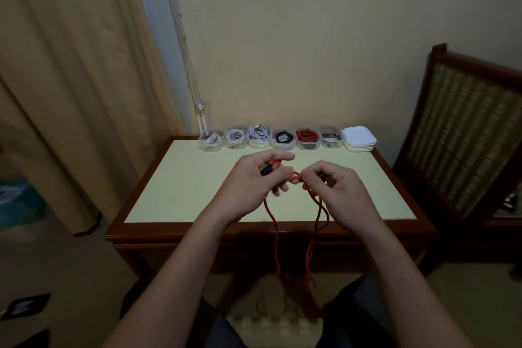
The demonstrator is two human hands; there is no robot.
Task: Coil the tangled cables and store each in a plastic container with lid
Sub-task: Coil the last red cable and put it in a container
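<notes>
Clear plastic containers; glossy dark wood table, matt pale top; woven cane chair back; cloth curtain.

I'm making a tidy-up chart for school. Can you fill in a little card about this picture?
hands: left hand and right hand both grip the red cable
dangling: it hangs over the table edge toward the lap
back row: six clear boxes, a coiled cable in each
right end: stack of white lids

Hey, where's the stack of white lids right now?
In the head view, the stack of white lids sits at the far right corner of the table, beside the last clear container in the row, near the wooden chair.
</notes>
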